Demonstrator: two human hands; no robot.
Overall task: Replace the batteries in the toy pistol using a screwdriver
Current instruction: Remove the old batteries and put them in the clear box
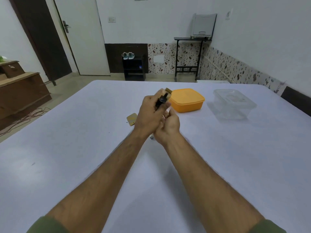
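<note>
Above the middle of the white worktop (67, 165), both hands meet around the toy pistol (161, 100), held clear of the surface. The left hand (149, 113) is clenched round its dark body, with a tan and gold end poking out past the fingers toward the far side. The right hand (168, 126) is curled close beneath and against it; whether it grips the pistol, a battery or the screwdriver cannot be told, as its fingers are hidden.

Judging by its small size and plastic look, the toy should be light and stiff, with smooth sides that could slip. A firm hold round the thick body, as the left hand has, seems right, leaving the battery bay free for the other hand.

On the worktop just left of the hands lies a small yellow piece (131, 119), probably the battery cover, with a tiny dark speck (126, 122) beside it that may be its screw. A small round thing (152, 137), possibly a battery, lies under the wrists and could roll. An orange lidded box (186, 100) sits just beyond the hands, and a clear plastic container (234, 103) further right, well apart. Nothing blocks the hands.
</note>
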